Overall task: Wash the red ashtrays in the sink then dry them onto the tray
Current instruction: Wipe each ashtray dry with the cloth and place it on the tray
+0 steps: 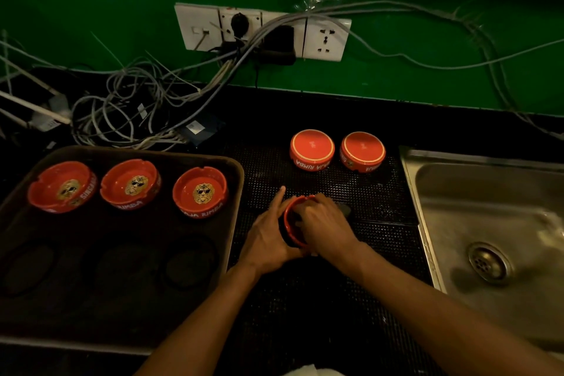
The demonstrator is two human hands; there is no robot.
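**Six ashtrays out, one in hand**

One ashtray [291,217] is held on edge over the dark mat [381,241], its opening turned toward the right hand [325,224]. The left hand [268,238] cups its back, forefinger stretched up; the right hand's fingers curl over the rim into the bowl. Three ashtrays [200,192] sit upright in a row on the tray [122,299], left. Two more [312,149] lie upside down beyond the hands. The sink [488,223] lies right.

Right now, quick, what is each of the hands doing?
Left hand: holds the red ashtray by its side, forefinger straight.
Right hand: lies over the same ashtray's top; whether it grips cannot be told.
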